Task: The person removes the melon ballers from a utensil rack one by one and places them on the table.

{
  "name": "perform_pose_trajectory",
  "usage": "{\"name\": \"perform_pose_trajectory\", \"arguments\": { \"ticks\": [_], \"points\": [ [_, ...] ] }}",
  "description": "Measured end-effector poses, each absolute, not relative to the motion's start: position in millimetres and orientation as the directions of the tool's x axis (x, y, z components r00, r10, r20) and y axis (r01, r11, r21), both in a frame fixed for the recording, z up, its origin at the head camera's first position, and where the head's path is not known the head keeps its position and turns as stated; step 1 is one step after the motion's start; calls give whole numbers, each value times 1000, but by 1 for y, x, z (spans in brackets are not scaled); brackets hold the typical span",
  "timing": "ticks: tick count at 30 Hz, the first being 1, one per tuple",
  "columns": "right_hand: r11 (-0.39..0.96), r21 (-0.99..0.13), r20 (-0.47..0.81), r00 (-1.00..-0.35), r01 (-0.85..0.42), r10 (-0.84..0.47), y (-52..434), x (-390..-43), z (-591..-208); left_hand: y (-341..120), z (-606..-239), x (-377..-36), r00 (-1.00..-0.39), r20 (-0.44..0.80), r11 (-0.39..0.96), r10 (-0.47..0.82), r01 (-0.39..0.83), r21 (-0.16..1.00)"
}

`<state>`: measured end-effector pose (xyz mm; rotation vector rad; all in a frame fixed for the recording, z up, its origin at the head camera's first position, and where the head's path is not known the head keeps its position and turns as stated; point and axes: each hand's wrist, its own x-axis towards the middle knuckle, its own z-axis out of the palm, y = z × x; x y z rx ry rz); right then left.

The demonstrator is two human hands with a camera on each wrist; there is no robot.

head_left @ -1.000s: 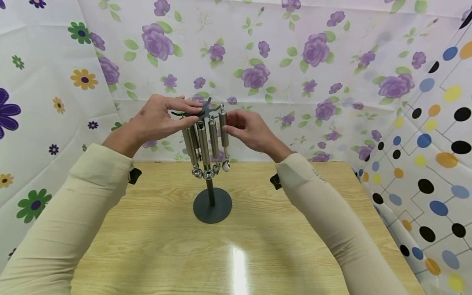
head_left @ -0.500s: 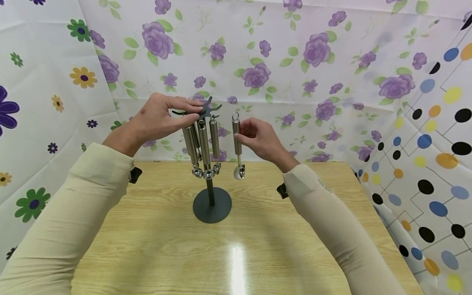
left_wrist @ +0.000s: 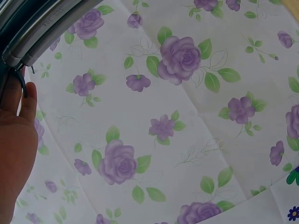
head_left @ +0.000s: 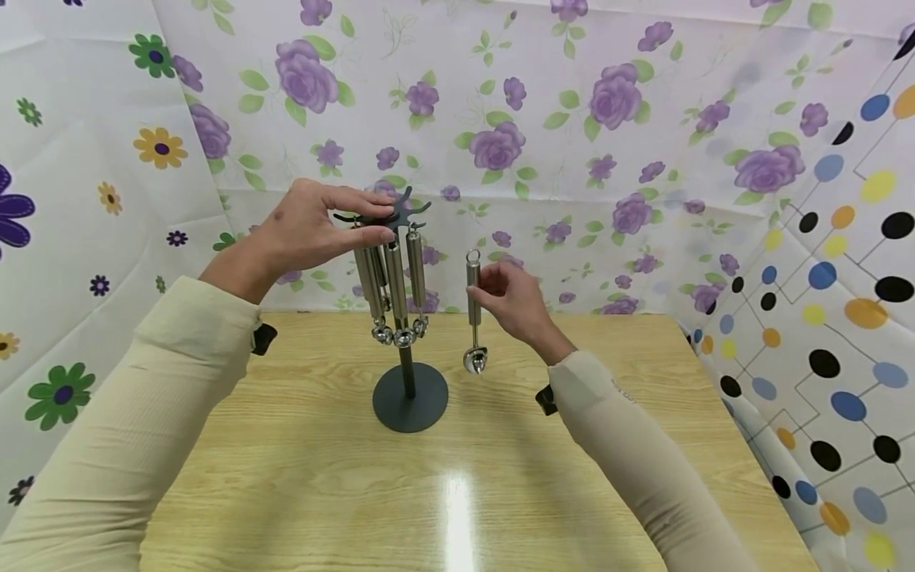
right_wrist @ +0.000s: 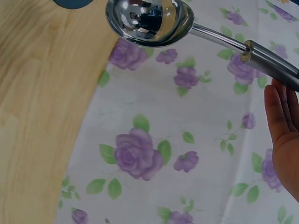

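A dark metal utensil rack point(head_left: 411, 397) stands upright on the table, with several steel-handled utensils point(head_left: 397, 290) hanging around its post. My left hand point(head_left: 310, 226) holds the rack's top, fingers over the hooked plate and thumb at its near side. In the left wrist view, part of that hand point(left_wrist: 21, 140) shows beside a hook and a steel handle. To the right of the rack, my right hand point(head_left: 516, 302) pinches the handle of a steel ladle point(head_left: 474, 306) between thumb and fingers. It hangs upright, ring uppermost and bowl down. The right wrist view shows its polished bowl point(right_wrist: 149, 21) close up.
The wood-grain table point(head_left: 322, 492) reaches back to a cloth wall point(head_left: 443, 95) with purple roses. A flowered cloth point(head_left: 86, 238) closes the left side, a dotted one point(head_left: 822, 318) the right. Light glares off the table's near part.
My right hand has taken the ladle off its hook and carried it right, then lower. My left hand stays on the rack's top, and the other utensils hang as before.
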<state>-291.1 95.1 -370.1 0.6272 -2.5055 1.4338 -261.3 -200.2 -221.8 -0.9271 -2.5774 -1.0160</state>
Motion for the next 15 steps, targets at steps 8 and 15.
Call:
{"name": "perform_pose_trajectory", "arguments": {
  "ticks": [8,15],
  "points": [
    [441,-814,319,-925,-378,-205,93,-290,-401,-200,-223,-262,-772,422,571,476,636,520],
    [428,-841,282,-944,-329,-172,91,-288,-431,-199,-222,-261,-774,423,580,471,633,512]
  ]
}}
